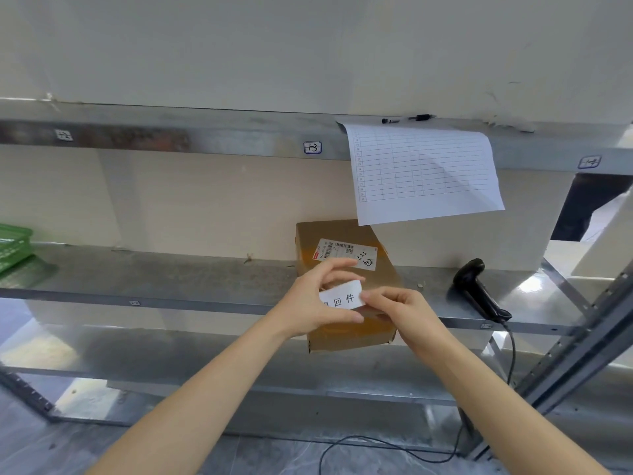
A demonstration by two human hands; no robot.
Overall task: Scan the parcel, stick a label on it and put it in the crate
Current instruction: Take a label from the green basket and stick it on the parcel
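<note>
A: Hands?
B: Both are pinching the label (342, 298). Left hand (317, 303) is gripping its left end, thumb under and fingers over. Right hand (399, 308) is nipping the right edge, looks like it's picking at the backing, can't confirm.

A: Where's the box?
B: The box (346, 286) is lying flat on the shelf (171, 272), directly behind and under the label. Near end is overhanging the shelf lip toward the person. Long axis is running near-to-far, slightly skewed. A printed sticker (347, 252) is already sitting on the far half of the top; the near half is bare.

A: So the move is?
B: My read: short push down and away, onto that bare near half. Both hands are about equally close; the left is carrying most of the label.

A: Scanner?
B: The scanner (481, 291) is lying on the shelf to the right of the box, apart from it, cable hanging off the edge.

A: Crate?
B: The crate (13, 243), green, is sitting at the far left of the shelf, well apart from the box.

A: Surroundings?
B: Metal racking against a pale wall. A ruled sheet (423, 169) is hanging from the upper shelf, just above the box's far end.
</note>
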